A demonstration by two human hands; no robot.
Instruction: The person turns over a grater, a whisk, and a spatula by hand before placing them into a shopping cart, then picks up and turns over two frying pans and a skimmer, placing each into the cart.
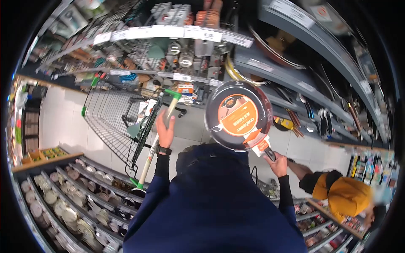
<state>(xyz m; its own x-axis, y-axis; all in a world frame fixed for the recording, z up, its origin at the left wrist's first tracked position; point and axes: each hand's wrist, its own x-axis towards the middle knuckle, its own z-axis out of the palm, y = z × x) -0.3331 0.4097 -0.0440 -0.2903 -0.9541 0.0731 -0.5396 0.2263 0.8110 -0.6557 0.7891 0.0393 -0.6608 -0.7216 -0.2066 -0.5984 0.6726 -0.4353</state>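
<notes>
A dark frying pan (214, 120) with a round orange label inside it is held up at the centre right. My right hand (278, 165) is closed around its black handle, beside an orange and white tag. My left hand (165, 130) lies at the pale handlebar (148, 162) of a wire shopping cart (109, 120) with green corners. Its fingers point up and look apart, with the palm near the bar; I cannot tell whether it touches. A dark watch is on the left wrist.
Shelves (249, 63) with pans, utensils and price labels curve across the top and right. Bowls and dishes fill a shelf (101, 192) at the lower left. Another person (348, 196) in a yellow top is at the right. Pale floor tiles (192, 126) run between.
</notes>
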